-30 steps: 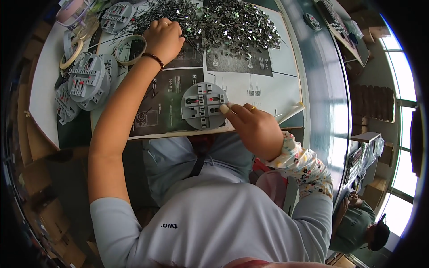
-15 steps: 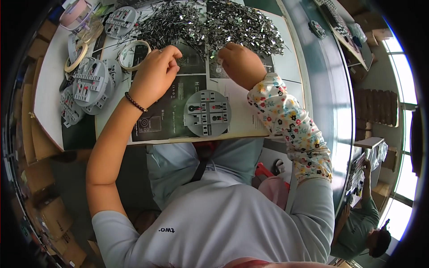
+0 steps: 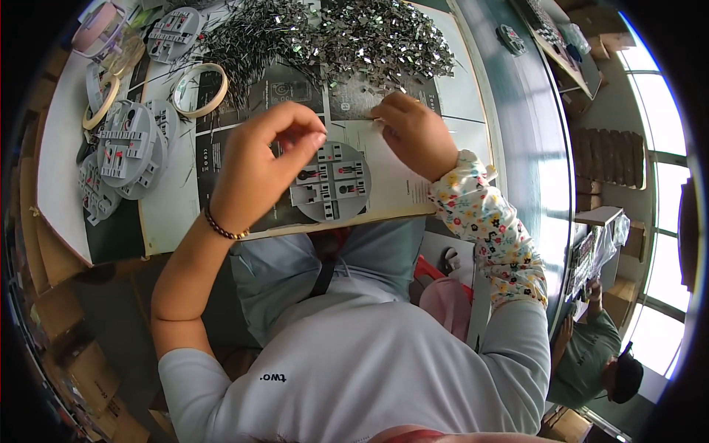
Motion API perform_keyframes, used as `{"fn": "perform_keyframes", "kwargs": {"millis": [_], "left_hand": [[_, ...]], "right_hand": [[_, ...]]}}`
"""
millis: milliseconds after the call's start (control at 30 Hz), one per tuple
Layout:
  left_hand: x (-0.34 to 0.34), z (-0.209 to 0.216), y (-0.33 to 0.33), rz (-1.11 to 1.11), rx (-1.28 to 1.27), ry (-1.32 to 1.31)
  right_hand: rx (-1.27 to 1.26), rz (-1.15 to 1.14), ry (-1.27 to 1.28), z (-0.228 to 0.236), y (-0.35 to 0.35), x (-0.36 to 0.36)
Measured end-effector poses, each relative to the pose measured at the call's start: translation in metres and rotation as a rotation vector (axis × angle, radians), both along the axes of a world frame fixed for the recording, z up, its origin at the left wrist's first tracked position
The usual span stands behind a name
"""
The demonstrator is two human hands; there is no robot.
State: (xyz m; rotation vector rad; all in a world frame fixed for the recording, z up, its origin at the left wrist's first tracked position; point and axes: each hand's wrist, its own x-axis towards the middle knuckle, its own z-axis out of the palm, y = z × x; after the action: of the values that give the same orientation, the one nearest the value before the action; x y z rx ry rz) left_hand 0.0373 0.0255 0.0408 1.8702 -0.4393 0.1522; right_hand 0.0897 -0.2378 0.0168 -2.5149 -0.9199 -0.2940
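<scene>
Head view: left hand (image 3: 258,159) fingertips close together over the disc's (image 3: 332,193) far edge, right hand (image 3: 419,136) curled farther right; can't tell what either holds. Disc lies flat, near centre. Beyond: strips (image 3: 251,40) left, chips (image 3: 391,40) right. Best: light pinch, disc kept in sight.

Matt grey plastic is shown by the round disc (image 3: 330,193), smooth along its rim! A hard, metallic-looking glint is thrown back by the heaped flakes (image 3: 388,44); a smooth face is offered by the printed paper (image 3: 399,166), soft, rumpled cloth by the flowered sleeve (image 3: 491,229).
</scene>
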Motion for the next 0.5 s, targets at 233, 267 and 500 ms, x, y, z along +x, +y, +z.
{"fn": "perform_keyframes", "kwargs": {"millis": [233, 267, 500], "left_hand": [[-0.037, -0.004, -0.017, -0.067, -0.031, 0.051], [-0.038, -0.008, -0.017, -0.074, -0.014, 0.051], [-0.035, -0.02, -0.012, -0.037, 0.232, -0.322]], "right_hand": [[0.037, 0.012, 0.105, 0.024, -0.008, -0.031], [0.04, 0.011, 0.18, 0.028, -0.013, -0.04], [0.11, -0.031, 0.299, 0.019, -0.021, -0.076]]}}
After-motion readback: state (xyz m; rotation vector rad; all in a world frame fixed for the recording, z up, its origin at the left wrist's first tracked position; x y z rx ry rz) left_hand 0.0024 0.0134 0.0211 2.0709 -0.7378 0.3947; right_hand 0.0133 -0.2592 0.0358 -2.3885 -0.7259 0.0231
